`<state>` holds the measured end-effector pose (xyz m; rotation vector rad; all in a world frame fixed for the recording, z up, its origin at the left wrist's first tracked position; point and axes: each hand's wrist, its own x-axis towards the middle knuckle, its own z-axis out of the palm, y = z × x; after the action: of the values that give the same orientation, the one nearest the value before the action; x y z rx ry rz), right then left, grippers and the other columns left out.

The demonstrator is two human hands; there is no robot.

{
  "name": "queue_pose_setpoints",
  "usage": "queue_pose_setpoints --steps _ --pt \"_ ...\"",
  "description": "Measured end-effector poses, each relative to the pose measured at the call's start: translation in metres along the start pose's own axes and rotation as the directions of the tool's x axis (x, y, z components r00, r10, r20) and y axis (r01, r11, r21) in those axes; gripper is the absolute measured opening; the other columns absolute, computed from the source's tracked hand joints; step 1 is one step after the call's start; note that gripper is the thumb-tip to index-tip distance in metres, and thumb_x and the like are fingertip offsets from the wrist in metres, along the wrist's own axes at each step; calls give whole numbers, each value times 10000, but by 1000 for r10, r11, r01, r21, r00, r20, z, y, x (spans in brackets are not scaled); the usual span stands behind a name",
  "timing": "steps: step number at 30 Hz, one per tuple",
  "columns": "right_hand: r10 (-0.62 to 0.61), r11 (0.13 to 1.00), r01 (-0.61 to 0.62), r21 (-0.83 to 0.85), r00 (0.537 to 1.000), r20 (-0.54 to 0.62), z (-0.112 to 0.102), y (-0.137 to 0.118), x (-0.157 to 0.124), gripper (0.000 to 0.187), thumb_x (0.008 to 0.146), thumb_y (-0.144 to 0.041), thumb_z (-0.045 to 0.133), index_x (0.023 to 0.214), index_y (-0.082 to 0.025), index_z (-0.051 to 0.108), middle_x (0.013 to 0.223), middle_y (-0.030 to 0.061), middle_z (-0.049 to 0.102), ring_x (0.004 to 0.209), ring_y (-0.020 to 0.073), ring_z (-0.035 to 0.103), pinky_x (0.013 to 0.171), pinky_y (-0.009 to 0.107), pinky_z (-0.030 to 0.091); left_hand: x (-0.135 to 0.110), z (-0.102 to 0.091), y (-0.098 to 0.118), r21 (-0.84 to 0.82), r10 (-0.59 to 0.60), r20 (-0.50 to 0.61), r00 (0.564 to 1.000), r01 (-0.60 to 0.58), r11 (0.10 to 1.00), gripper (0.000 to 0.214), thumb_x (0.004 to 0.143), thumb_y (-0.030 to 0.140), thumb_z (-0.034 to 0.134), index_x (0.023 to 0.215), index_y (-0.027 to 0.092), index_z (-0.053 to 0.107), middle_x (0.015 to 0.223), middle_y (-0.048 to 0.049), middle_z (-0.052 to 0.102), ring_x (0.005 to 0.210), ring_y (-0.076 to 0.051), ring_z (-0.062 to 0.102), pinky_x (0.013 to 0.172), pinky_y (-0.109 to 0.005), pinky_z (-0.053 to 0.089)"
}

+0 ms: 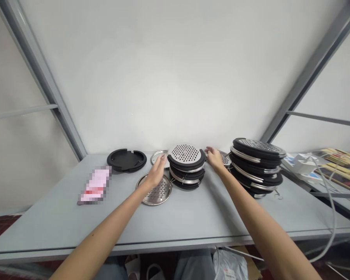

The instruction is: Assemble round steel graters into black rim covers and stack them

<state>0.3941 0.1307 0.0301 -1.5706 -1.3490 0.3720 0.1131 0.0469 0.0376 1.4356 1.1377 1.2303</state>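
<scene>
Forearms (111, 229) cross the worktop (192, 221), left hand (156, 172) and right hand (216, 158) open, bracketing the grater stack (186, 168), seemingly steadying it.

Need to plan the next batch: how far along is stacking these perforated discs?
Looks done: the tall stack of black-rimmed discs on the right. In hand: left hand and right hand flank the shorter stack. Left: a loose perforated disc, a metal ring and a black holder lie unstacked beside it.

This looks like a small assembly workshop: a plain grey workbench (61, 217) framed by slanted grey metal struts (309, 74), a bare white wall (175, 70), and stacks of identical black-rimmed perforated steel discs (258, 163).
</scene>
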Motion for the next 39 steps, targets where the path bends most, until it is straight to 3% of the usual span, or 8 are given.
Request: queue_pose_setpoints --steps 3,8,16,24,29,34,36,39 --pt "19 971 -21 -236 1000 -7 3 6 2 335 779 -136 473 1046 -41 651 1065 236 672 1102 317 582 973 421 399 -12 -39 -6 271 177 89 980 -194 943 508 942 539 399 1295 202 539 1346 -100 561 1270 -256 497 1085 -402 348" --pt "24 867 -15 -498 1000 13 4 20 -14 257 773 -76 517 970 -44 679 1021 267 667 1085 330 573 910 399 412 -28 -82 -19 540 253 223 942 -335 772 427 960 474 370 1163 197 624 1249 -80 609 1201 -251 533 1017 -394 428" --pt "-74 764 90 -638 996 51 -7 17 -12 308 800 -49 437 944 -57 709 1003 230 658 1002 304 582 813 365 438 -33 -81 -29 603 250 295 922 -382 700 401 975 435 370 1176 198 623 1248 -76 606 1206 -241 516 1068 -399 376" --pt "-271 812 189 -552 960 -70 -16 -29 -8 414 868 -152 362 1138 -107 672 1034 154 657 973 262 584 880 346 425 -34 -84 -30 628 239 301 923 -381 679 388 925 448 463 1182 207 625 1216 -85 628 1144 -264 565 1022 -403 421" --pt "-479 877 444 -182 828 -291 -30 -81 -25 296 892 -241 446 1012 -142 697 963 107 677 866 221 624 836 341 480 -32 -88 -33 634 236 358 904 -421 649 448 828 415 606 1239 237 593 1238 -86 623 1136 -288 576 1006 -420 438" --pt "-655 664 743 78 629 -419 -21 -138 -75 161 886 -230 530 976 -224 663 967 54 673 930 211 618 882 396 488 -31 -87 -30 657 314 222 923 -379 652 585 886 443 544 1402 201 408 1391 -119 495 1281 -293 471 1076 -448 373" --pt "-620 627 730 271 679 -393 -3 -153 -101 144 881 -230 553 983 -244 653 962 42 673 928 206 621 877 402 499 -33 -86 -26 633 425 122 897 -400 663 721 872 457 577 1472 210 262 1460 -132 406 1304 -288 450 1084 -444 366" --pt "-436 643 460 612 877 -201 32 -163 -139 109 872 -289 583 946 -243 649 934 38 677 897 207 635 847 399 525 -37 -89 -20 603 580 -28 814 -449 660 1012 773 522 691 1513 239 62 1539 -159 257 1324 -317 424 1079 -468 370"
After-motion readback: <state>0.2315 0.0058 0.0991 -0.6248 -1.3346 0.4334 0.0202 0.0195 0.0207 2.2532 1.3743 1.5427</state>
